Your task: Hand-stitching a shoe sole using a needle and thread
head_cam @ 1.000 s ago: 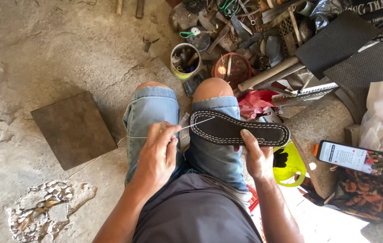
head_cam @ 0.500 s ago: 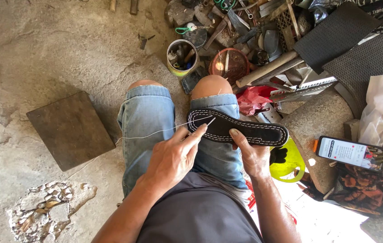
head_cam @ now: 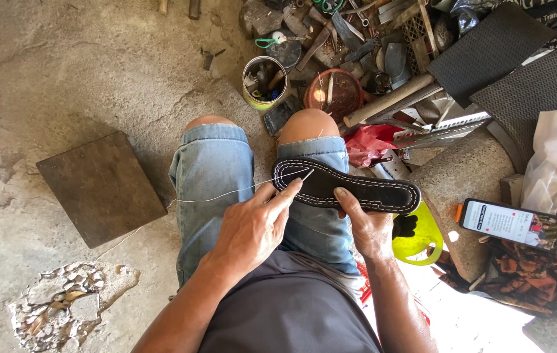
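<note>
I see a matt black, leather-like sole [head_cam: 350, 189] edged with pale thread stitching. My jeans [head_cam: 216, 176] are faded denim. The floor [head_cam: 82, 78] is rough, cracked concrete, and a dull brown slab [head_cam: 101, 188] lies on it. The phone [head_cam: 512, 224] screen looks glossy.

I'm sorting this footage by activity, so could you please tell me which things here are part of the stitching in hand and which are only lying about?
In use:
- black shoe sole, on the lap
- white thread
- needle
- left hand, fingertips at the sole's end
- right hand, steadying the sole

Lying about:
- phone
- tin of tools
- dark square slab
- yellow plastic item
- black rubber sheets
</note>
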